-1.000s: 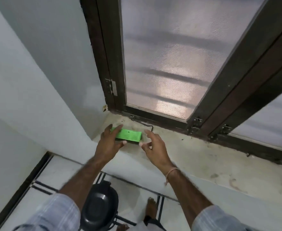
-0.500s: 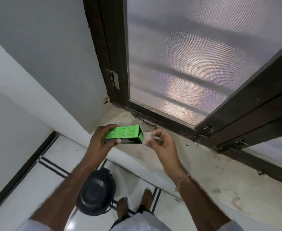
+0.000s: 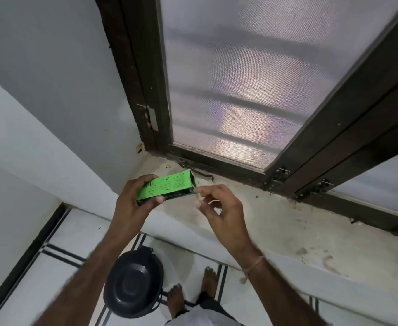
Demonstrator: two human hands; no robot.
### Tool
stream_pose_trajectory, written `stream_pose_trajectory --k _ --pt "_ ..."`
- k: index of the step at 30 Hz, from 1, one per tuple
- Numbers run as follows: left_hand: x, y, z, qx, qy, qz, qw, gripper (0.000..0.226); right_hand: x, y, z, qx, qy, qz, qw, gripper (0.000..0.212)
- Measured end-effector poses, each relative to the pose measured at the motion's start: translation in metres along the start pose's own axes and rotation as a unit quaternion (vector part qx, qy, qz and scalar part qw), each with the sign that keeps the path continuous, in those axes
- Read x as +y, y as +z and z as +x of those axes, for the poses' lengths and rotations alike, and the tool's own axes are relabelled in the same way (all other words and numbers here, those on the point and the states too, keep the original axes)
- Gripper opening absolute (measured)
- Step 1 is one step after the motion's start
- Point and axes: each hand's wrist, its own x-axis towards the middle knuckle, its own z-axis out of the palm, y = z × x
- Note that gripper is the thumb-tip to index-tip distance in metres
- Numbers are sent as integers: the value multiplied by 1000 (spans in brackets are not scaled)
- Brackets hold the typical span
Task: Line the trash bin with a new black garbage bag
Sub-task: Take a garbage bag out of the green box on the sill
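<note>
left hand (image 3: 132,203) grip: wrapped round green box (image 3: 167,188) | right hand (image 3: 221,215) grip: bent fingers at box's open end, hold unclear | black bin (image 3: 133,282): on floor (image 3: 29,290) below both grips

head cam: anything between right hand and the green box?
Nothing. In the head view the right hand has a fingertip at the open end of the green box, gripped by the left hand; only sill shows behind.
</note>
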Motion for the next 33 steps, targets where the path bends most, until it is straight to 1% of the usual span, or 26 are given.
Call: stream_pose_trajectory --k 3,7,9,11,15,16,18,21,24,27,30,33 --pt "0 -3 -2 -20 16 12 1000 48 -6 3 -6 0 24 26 999 28" --pt "3 -8 -4 -31 31 15 999 49 -11 7 -10 -36 45 8 998 48" --pt "4 -12 -4 -35 39 18 998 49 -13 9 -11 -46 61 3 997 52" --pt "5 -14 -3 -40 47 29 998 51 -15 9 -12 -41 63 -4 997 44" --pt "7 -16 -4 -34 49 35 998 50 -17 8 -15 23 42 31 998 5" --pt "7 -17 -5 -32 47 32 998 49 -17 8 -16 39 48 50 997 7" --pt "8 -18 -5 -32 46 28 998 49 -16 9 -17 55 78 101 990 18" --pt "10 -20 -7 -35 50 20 998 51 -19 11 -15 37 114 185 975 11" --pt "12 -22 -4 -38 50 15 998 51 -22 12 -14 26 115 226 967 25" --pt "13 -25 -3 -38 46 23 998 50 -25 13 -14 27 107 225 968 27" --pt "17 -26 -2 -42 49 24 998 51 -27 14 -12 28 115 223 968 45" --pt "25 -28 -2 -49 69 38 996 52 -26 14 -10 16 129 212 969 56"
